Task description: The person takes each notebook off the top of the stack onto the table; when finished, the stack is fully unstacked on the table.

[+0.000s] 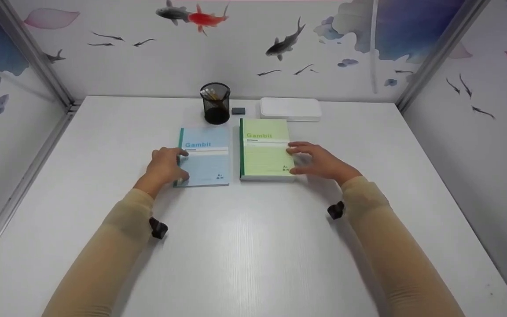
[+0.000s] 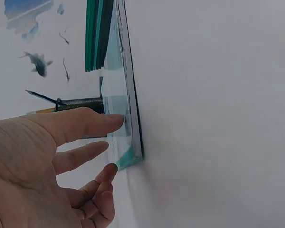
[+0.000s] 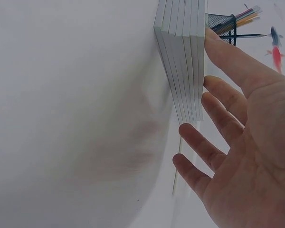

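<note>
A blue notebook [image 1: 205, 167] marked "Gambit" lies flat on the white table, its teal spine on the left. My left hand [image 1: 162, 167] is at that spine, thumb by the lower corner and fingertips over the edge. In the left wrist view, the fingers of this hand [image 2: 80, 156] are relaxed beside the cover. Right of the blue notebook lies a thicker stack of green notebooks [image 1: 264, 156] with dark green spines. The right hand [image 1: 319, 162] touches the stack's right edge, fingers spread. Several page blocks [image 3: 183, 61] show in the right wrist view.
Behind the notebooks stand a black mesh pen cup [image 1: 216, 105] with pencils, a small dark block [image 1: 238, 111] and a white case [image 1: 291, 109]. Patterned panels [image 1: 126, 57] enclose the table [image 1: 244, 255] at the back and sides.
</note>
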### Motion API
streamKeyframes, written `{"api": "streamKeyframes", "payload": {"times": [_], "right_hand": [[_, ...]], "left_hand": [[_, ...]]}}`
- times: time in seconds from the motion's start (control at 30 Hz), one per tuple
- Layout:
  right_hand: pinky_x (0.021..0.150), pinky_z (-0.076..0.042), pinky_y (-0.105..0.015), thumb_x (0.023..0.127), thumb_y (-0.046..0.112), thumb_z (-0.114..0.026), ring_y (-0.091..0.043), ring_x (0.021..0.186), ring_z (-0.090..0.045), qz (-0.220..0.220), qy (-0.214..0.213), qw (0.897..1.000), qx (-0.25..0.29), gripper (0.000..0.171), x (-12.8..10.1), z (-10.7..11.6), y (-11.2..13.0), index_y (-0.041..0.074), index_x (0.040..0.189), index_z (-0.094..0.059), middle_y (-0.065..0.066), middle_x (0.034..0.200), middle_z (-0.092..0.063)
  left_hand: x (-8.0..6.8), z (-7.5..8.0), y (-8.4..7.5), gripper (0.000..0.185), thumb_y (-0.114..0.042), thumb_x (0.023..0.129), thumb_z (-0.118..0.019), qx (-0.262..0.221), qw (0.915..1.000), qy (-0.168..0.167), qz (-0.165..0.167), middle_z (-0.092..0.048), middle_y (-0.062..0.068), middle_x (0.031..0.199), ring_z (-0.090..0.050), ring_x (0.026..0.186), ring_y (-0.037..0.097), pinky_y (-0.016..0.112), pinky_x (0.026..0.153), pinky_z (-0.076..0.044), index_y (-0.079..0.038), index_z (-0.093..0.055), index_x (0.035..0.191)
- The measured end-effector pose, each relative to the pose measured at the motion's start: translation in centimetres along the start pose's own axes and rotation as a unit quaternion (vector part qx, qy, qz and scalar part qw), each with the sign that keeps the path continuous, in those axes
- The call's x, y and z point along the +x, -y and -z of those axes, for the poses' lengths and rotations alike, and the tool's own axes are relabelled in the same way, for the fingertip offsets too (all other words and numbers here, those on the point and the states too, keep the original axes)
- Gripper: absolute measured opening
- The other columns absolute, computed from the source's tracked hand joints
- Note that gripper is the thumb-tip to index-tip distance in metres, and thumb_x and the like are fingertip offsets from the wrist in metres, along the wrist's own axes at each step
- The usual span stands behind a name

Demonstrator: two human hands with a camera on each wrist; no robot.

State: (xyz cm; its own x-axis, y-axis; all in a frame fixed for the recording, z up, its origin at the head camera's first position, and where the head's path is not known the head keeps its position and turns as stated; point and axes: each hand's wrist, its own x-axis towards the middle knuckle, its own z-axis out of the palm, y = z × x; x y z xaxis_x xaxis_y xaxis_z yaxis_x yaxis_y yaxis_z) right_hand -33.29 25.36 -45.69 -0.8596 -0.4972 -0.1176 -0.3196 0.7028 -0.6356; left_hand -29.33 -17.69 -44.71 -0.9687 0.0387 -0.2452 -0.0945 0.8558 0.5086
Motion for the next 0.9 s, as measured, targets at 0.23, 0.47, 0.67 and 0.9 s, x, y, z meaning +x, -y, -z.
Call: {"api": "streamKeyframes", "payload": {"times": [0.23, 0.47, 0.67, 0.9], "right_hand": [[0.128, -0.020, -0.054, 0.088, 0.024, -0.084, -0.028, 0.158, -0.025, 0.006, -0.001, 1.000, 0.013, 0.065, 0.2, -0.1, 0.0, 0.012, 0.146, -0.058, -0.003, 0.164, -0.041], [0.128, -0.021, -0.052, 0.088, 0.024, -0.084, -0.026, 0.158, -0.025, 0.003, -0.008, 1.000, 0.009, 0.065, 0.3, -0.3, -0.6, 0.014, 0.147, -0.057, 0.000, 0.164, -0.041], [0.129, -0.018, -0.054, 0.088, 0.027, -0.083, -0.028, 0.159, -0.021, 0.000, -0.005, 1.000, 0.015, 0.068, 0.2, -0.3, -0.5, 0.015, 0.149, -0.055, -0.001, 0.166, -0.038], [0.128, -0.018, -0.055, 0.089, 0.026, -0.083, -0.028, 0.159, -0.022, 0.009, -0.007, 1.000, 0.009, 0.066, 0.3, -0.2, -0.5, 0.013, 0.148, -0.056, -0.002, 0.165, -0.039]], "left_hand": [[0.8, -2.1, -3.2, 0.050, -0.015, 0.093, -0.075, -0.107, 0.9933, -0.012, -0.042, -0.057, 0.015, 0.141, -0.047, 0.136, 0.034, 0.049, 0.117, -0.041, -0.010, -0.059, 0.141], [1.8, -3.8, -6.7, 0.043, -0.020, 0.098, -0.069, -0.187, 0.9808, 0.015, -0.053, -0.062, 0.009, 0.134, -0.057, 0.123, 0.027, 0.043, 0.107, -0.050, -0.011, -0.060, 0.139], [2.3, -4.9, -8.4, 0.045, -0.024, 0.100, -0.067, -0.210, 0.9760, 0.052, -0.025, -0.062, 0.007, 0.129, -0.063, 0.108, 0.023, 0.037, 0.095, -0.055, -0.011, -0.058, 0.142], [2.6, -6.0, -9.2, 0.054, -0.027, 0.096, -0.073, -0.247, 0.9659, 0.073, -0.027, -0.064, 0.009, 0.125, -0.067, 0.100, 0.021, 0.033, 0.087, -0.058, -0.007, -0.055, 0.143]]}}
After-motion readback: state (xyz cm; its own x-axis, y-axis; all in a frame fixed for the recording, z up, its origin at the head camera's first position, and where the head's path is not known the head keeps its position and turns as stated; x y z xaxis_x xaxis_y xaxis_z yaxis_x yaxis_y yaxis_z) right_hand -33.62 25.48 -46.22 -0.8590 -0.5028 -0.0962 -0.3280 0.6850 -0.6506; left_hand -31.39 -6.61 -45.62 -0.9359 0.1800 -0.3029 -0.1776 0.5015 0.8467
